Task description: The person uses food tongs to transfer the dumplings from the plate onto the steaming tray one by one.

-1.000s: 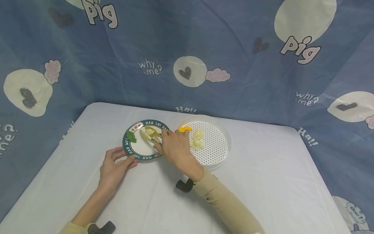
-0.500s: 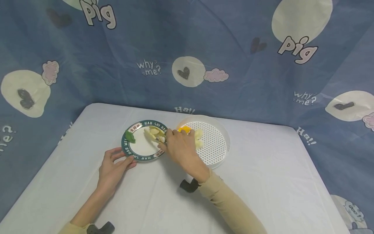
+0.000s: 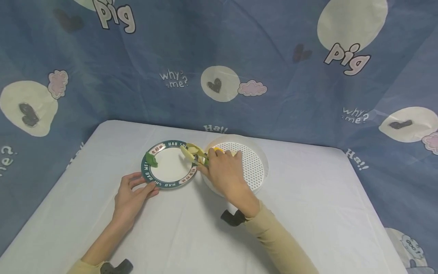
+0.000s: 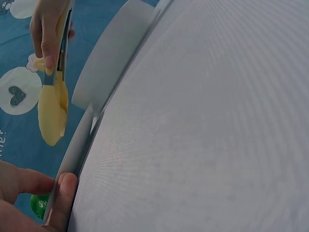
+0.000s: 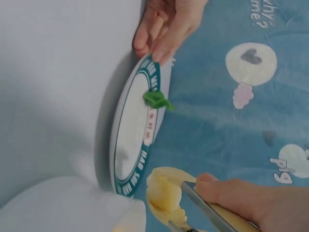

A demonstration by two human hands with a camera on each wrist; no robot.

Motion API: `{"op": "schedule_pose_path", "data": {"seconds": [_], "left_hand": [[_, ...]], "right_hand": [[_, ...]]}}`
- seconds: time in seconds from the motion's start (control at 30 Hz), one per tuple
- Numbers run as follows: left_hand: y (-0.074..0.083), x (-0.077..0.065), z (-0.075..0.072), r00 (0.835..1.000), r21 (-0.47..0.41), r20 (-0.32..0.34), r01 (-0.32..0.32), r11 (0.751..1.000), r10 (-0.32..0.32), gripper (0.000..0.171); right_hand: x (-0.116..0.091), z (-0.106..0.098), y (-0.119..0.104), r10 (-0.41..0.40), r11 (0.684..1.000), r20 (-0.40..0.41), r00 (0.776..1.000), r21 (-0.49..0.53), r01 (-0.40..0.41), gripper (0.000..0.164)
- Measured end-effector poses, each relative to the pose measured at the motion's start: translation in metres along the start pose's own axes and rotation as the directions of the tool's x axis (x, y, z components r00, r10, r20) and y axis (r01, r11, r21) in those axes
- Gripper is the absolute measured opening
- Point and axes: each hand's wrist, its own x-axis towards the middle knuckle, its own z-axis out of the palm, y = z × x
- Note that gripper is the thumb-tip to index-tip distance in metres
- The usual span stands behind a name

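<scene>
My left hand [image 3: 128, 199] pinches the near-left rim of a round white plate [image 3: 167, 186] with a green lettered border. On the plate's left rim lies a small green leaf-like piece [image 3: 151, 160]. My right hand [image 3: 227, 173] holds food tongs [image 5: 212, 210] with metal arms and pale yellow tips. Between the tips sits a pale yellow chunk [image 5: 166, 195]. In the head view the tips are above the plate's right rim, and the hand is over a round white perforated tray [image 3: 256, 167]. In the left wrist view the yellow tongs tips [image 4: 53, 113] point towards the plate.
An orange-yellow piece [image 3: 218, 149] shows at the back left of the perforated tray, and my right hand hides much of the tray's left side. Both stand on a white-covered table [image 3: 315, 201]. Behind it hangs a blue printed cloth [image 3: 287, 99].
My right hand has moved right with the tongs, from over the plate's middle to its right rim, and now covers the pale pieces in the tray. My left hand stays at the plate.
</scene>
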Motion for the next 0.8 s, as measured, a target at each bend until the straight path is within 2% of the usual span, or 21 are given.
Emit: {"op": "schedule_pose_path", "data": {"seconds": [0.27,0.47,0.8], "left_hand": [[-0.001,-0.001,0.000,1.000,0.011,0.005,-0.010,1.000,0.010,0.081],[-0.001,-0.001,0.000,1.000,-0.006,0.002,-0.010,1.000,0.010,0.080],[0.000,-0.001,0.000,1.000,0.003,0.003,-0.006,1.000,0.006,0.081]], "right_hand": [[-0.008,-0.008,0.014,0.019,1.000,-0.008,1.000,-0.004,-0.019,0.065],[-0.014,-0.013,0.031,0.056,0.998,-0.030,0.998,0.022,-0.055,0.060],[-0.023,-0.017,0.060,0.096,0.994,-0.091,0.991,-0.048,-0.100,0.057]]}}
